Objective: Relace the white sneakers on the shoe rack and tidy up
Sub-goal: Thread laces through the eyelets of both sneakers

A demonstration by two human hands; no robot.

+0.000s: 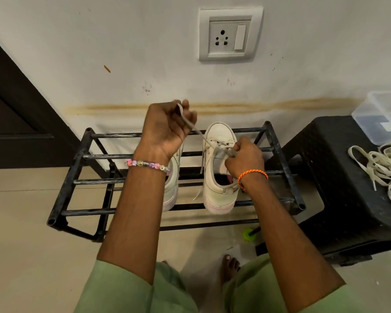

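So we're crouching at the shoe rack (81,154) with both white sneakers sitting on its top bars, and we're working on the right sneaker (219,172). Our left hand (167,127) is pulling one lace (195,128) up and away, fingers curled tight around it, while our right hand (244,158) is pinching the lace at the eyelets near the tongue.

Stuff we're worrying about: the sneaker is only resting on thin bars, so a hard tug is probably dragging it sideways or tipping it off the rack. Pulling one end this far is also risking the other end slipping out of its eyelet, or the two ends ending up uneven. The left sneaker (173,177) is mostly hiding behind our arm, so we're not seeing its lacing. There's also a pile of loose laces (384,163) on the black stool (325,159) waiting for tidying.
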